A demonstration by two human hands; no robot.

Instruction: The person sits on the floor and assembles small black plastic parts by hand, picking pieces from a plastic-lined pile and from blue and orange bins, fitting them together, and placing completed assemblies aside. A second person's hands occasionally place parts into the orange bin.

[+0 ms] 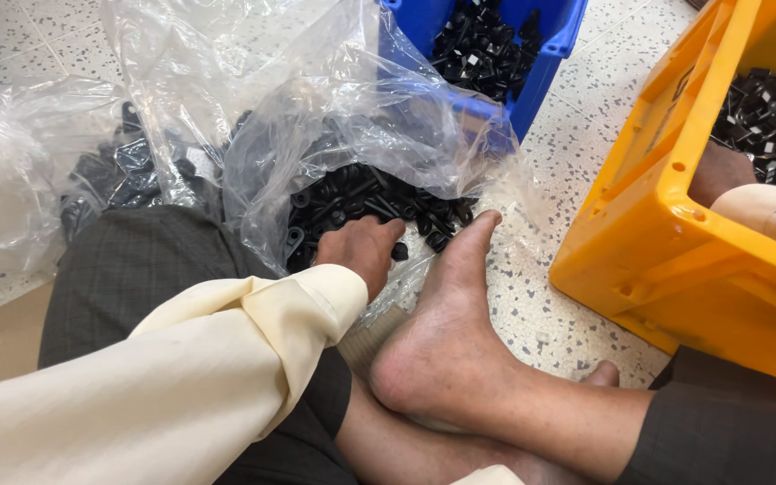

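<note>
Left hand (361,251) knuckles-up among black plastic parts (361,202), grip unclear, right hand hidden inside yellow crate (666,224).

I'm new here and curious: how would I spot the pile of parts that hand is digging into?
Find the crumpled clear plastic bag on the speckled floor. At its open mouth lies a heap of small black parts, under the left hand. Unlike the parts in the blue bin and yellow crate, these lie loose.

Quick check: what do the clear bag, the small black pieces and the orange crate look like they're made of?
Bag: thin clear plastic film, glossy and crinkled. Black pieces: likely moulded plastic, dull sheen; could be rubber. Orange crate: rigid moulded plastic, smooth, with holes and ribs.
</note>
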